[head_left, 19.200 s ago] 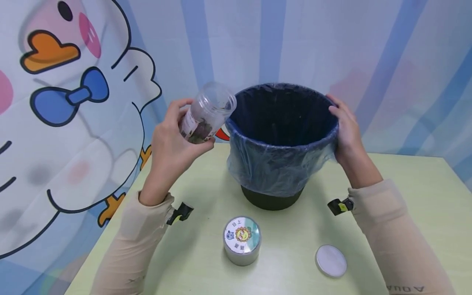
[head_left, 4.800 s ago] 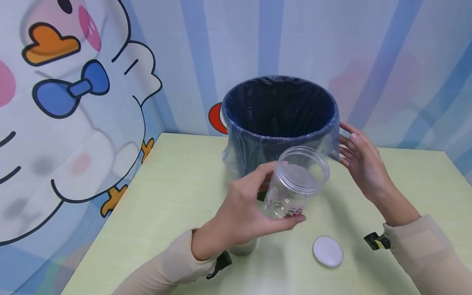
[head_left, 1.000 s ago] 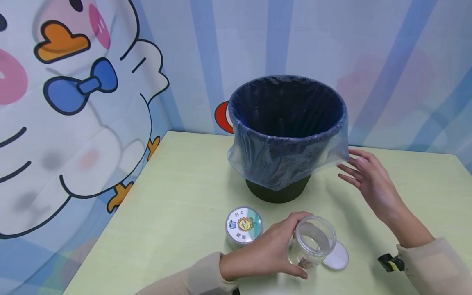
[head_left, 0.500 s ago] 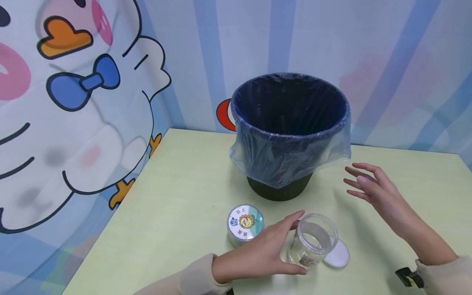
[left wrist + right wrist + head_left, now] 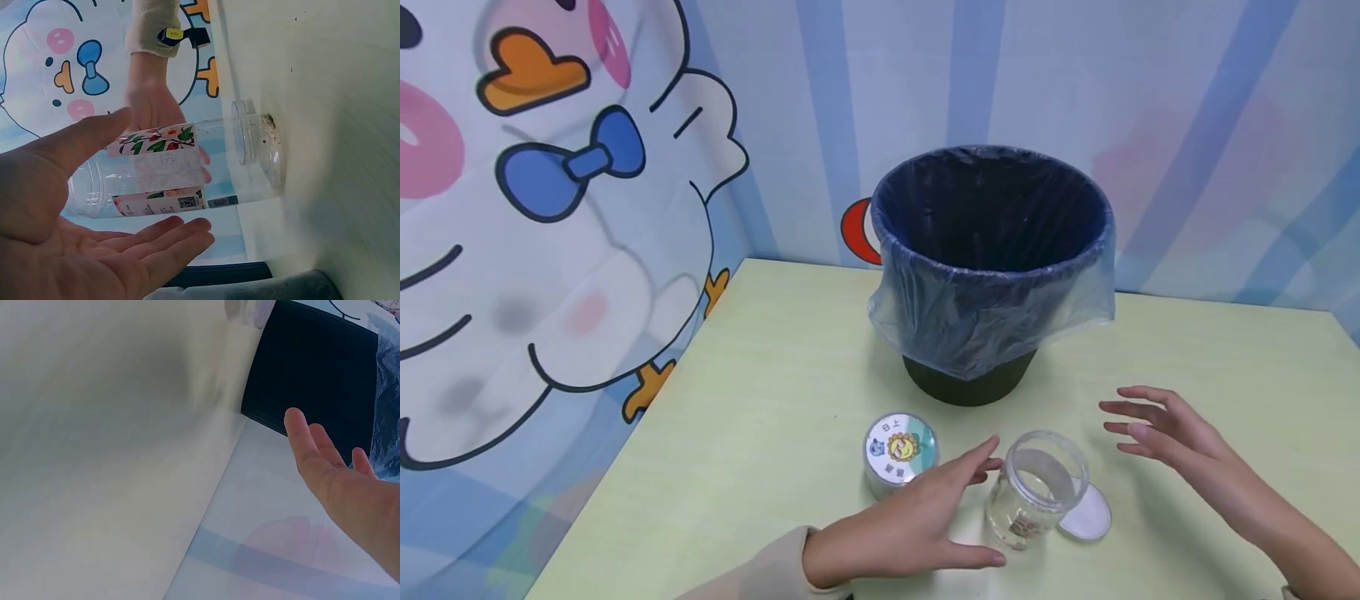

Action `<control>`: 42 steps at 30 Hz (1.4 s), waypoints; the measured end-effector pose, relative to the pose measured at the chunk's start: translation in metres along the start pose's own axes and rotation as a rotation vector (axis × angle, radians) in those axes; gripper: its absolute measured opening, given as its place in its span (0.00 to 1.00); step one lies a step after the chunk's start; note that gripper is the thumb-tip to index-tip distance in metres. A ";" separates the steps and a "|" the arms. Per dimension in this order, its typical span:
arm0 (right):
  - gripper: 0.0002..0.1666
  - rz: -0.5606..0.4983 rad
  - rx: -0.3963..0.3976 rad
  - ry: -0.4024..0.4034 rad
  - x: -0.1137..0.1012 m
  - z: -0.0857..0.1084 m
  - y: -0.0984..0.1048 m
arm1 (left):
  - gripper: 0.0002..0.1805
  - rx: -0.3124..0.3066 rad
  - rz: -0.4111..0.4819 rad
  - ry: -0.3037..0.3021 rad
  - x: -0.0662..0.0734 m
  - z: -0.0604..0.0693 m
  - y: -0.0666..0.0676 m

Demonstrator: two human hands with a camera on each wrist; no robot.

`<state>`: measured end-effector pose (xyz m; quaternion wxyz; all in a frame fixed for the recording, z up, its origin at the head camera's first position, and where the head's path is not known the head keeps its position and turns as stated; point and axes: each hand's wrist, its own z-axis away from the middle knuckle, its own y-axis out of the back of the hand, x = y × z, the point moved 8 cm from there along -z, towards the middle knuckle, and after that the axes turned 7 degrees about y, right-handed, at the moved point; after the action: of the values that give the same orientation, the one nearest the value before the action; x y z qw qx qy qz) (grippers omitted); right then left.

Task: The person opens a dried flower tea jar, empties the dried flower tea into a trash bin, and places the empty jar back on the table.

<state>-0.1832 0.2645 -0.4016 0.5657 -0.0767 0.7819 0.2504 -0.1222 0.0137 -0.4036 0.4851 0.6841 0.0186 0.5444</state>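
A clear jar (image 5: 1036, 500) without a lid stands upright on the table, its printed label (image 5: 164, 141) facing my left wrist camera. A few dark specks cling near its base. My left hand (image 5: 917, 521) is just left of the jar, thumb and fingers spread apart around that side without gripping it. To the right, my right hand (image 5: 1180, 433) hovers over the table with loosely bent fingers, holding nothing. A round white lid (image 5: 1087, 515) lies flat beside the jar, partly behind it from the head view.
A black bin (image 5: 967, 387) lined with a translucent blue bag (image 5: 985, 321) stands behind the jar. Left of the jar is a short canister (image 5: 900, 450) with a sunflower picture on top, partly covered by my left hand. A cartoon-printed backdrop (image 5: 820, 125) borders the table.
Earlier, my left hand held the jar tilted by the bin rim with dark matter inside; the jar now stands on the table, released. My right hand has left the bin and moved nearer the jar.
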 end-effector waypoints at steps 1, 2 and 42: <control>0.24 0.012 -0.004 -0.005 0.000 0.003 -0.001 | 0.55 -0.005 0.000 0.008 -0.001 0.001 0.000; 0.24 0.018 -0.005 -0.007 0.000 0.006 -0.002 | 0.55 -0.010 0.003 0.017 -0.002 0.003 0.001; 0.21 -0.418 -0.484 -0.069 0.031 0.089 -0.108 | 0.26 -0.313 0.294 0.193 -0.068 0.079 0.043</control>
<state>-0.0750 0.2188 -0.4841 0.5964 -0.3593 0.6474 0.3099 -0.1115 -0.0972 -0.4185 0.4967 0.5407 -0.1193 0.6683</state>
